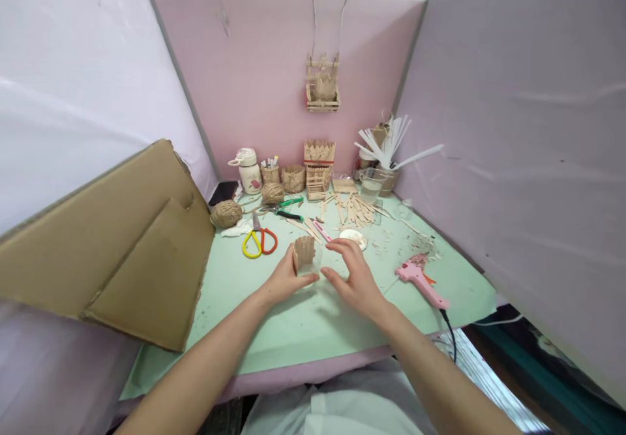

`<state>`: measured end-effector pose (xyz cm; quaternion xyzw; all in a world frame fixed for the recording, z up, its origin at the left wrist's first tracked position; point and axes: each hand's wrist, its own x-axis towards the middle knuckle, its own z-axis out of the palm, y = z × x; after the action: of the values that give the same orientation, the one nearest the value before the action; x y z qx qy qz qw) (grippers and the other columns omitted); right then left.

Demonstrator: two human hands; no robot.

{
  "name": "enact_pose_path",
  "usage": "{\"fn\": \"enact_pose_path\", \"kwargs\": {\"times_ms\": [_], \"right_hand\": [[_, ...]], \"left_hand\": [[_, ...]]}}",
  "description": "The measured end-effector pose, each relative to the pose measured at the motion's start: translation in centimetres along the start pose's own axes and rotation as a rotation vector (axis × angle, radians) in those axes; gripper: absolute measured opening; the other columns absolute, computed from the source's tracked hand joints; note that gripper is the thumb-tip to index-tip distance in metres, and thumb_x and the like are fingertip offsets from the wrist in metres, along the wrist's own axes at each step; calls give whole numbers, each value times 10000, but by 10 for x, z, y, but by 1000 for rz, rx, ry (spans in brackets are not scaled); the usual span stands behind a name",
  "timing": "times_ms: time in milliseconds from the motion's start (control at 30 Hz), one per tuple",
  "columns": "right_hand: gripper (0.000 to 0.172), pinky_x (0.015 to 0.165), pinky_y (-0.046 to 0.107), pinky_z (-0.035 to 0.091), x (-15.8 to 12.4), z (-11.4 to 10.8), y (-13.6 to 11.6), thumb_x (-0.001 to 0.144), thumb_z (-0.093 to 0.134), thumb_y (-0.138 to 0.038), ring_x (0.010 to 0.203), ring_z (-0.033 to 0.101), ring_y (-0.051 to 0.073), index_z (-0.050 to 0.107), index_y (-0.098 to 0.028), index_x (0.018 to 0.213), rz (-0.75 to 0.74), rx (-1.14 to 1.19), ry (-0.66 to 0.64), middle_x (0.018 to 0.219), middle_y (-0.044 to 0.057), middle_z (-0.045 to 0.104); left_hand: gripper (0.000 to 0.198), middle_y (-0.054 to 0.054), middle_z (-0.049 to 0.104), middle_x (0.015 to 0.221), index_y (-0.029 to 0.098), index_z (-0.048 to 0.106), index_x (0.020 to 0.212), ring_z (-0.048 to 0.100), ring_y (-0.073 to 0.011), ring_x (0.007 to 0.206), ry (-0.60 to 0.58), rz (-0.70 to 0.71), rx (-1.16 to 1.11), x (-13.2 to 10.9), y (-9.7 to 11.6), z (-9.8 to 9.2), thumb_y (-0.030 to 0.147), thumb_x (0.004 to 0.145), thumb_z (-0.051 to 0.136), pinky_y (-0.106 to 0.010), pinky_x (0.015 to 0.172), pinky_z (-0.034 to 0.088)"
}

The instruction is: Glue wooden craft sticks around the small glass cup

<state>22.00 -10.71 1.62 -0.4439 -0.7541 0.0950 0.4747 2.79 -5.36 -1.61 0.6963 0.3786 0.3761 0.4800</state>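
Observation:
My left hand (pixel 286 277) grips a small clear cup (pixel 308 269) from its left side, thumb across the near face. Short wooden craft stick pieces (pixel 304 250) stand side by side along part of the cup's wall. To the right of the cup is my right hand (pixel 353 280), fingers curved and apart, with nothing between them. Its fingertips come close to the cup; whether they touch it I cannot tell. Beyond the hands lie a pink pen-like tool (pixel 321 231) and a round white lid or dish (pixel 353 238).
Scissors (pixel 259 242), twine balls (pixel 226 214) and pliers (pixel 289 214) lie at the left. Loose craft sticks (pixel 357 208) are heaped toward the back. A pink glue gun (pixel 421 281) with a cord rests at right. A cardboard sheet (pixel 147 252) leans along the left edge.

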Motion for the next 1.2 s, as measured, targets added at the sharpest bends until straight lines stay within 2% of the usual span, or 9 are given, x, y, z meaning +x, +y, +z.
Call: {"fn": "enact_pose_path", "kwargs": {"times_ms": [133, 300, 400, 600, 767, 967, 1067, 1133, 1200], "right_hand": [[193, 893, 417, 487, 25, -45, 18, 917, 557, -356, 1020, 609, 244, 608, -215, 1039, 78, -152, -61, 1059, 95, 657], [227, 838, 336, 482, 80, -84, 69, 936, 522, -331, 978, 644, 215, 651, -184, 1052, 464, -533, -295, 1038, 76, 705], [179, 822, 351, 500, 107, -81, 100, 911, 580, -291, 966, 654, 234, 684, -159, 972, 585, -618, -402, 987, 88, 710], [337, 868, 421, 543, 127, -38, 134, 931, 588, -353, 1026, 625, 206, 579, -168, 1213, 778, -737, -578, 1222, 89, 604], [351, 879, 430, 538, 130, -20, 137, 927, 595, -346, 1049, 618, 219, 573, -165, 1226, 875, -815, -586, 1238, 96, 596], [344, 877, 436, 538, 127, -37, 127, 928, 593, -354, 1040, 620, 214, 575, -169, 1218, 901, -817, -553, 1226, 86, 602], [237, 822, 372, 530, 117, -55, 111, 928, 579, -320, 955, 638, 199, 637, -135, 1064, 849, -730, -517, 1093, 93, 659], [194, 746, 302, 501, 104, -66, 94, 931, 529, -275, 872, 644, 187, 655, -128, 915, 771, -625, -489, 964, 93, 695], [224, 669, 250, 465, 84, -75, 71, 945, 453, -276, 793, 635, 156, 635, -161, 883, 685, -499, -461, 896, 53, 708]], "left_hand": [[861, -132, 572, 1318, 212, 344, 1358, 551, -287, 1235, -30, -40, -38, 0, -1, -1, 342, 652, 819, -458, 1044, 426], [955, -155, 532, 1353, 200, 321, 1376, 524, -309, 1253, -22, -59, -9, -1, -3, -4, 392, 604, 850, -474, 1057, 409], [993, -160, 477, 1403, 202, 298, 1377, 488, -311, 1284, 8, -38, -11, -1, -8, -5, 423, 586, 856, -463, 1077, 391], [1001, -158, 419, 1443, 225, 249, 1410, 462, -308, 1308, 17, 0, -44, -2, -11, -7, 479, 629, 822, -453, 1094, 376], [964, -169, 392, 1452, 212, 248, 1416, 429, -327, 1324, 8, 38, -118, -4, -10, -8, 512, 674, 786, -459, 1098, 363], [819, -167, 420, 1435, 211, 282, 1431, 417, -316, 1346, 62, 136, -168, -5, -12, -13, 570, 792, 648, -479, 1125, 318], [653, -143, 529, 1339, 218, 385, 1377, 467, -285, 1305, 217, 224, -109, -4, -7, -22, 574, 855, 550, -488, 1126, 306], [503, -125, 587, 1256, 212, 493, 1270, 526, -262, 1224, 410, 257, -34, -4, 1, -30, 530, 881, 526, -456, 1064, 376], [362, -100, 631, 1129, 194, 581, 1117, 589, -221, 1069, 636, 256, 53, -7, 15, -34, 463, 875, 561, -374, 934, 459]]}}
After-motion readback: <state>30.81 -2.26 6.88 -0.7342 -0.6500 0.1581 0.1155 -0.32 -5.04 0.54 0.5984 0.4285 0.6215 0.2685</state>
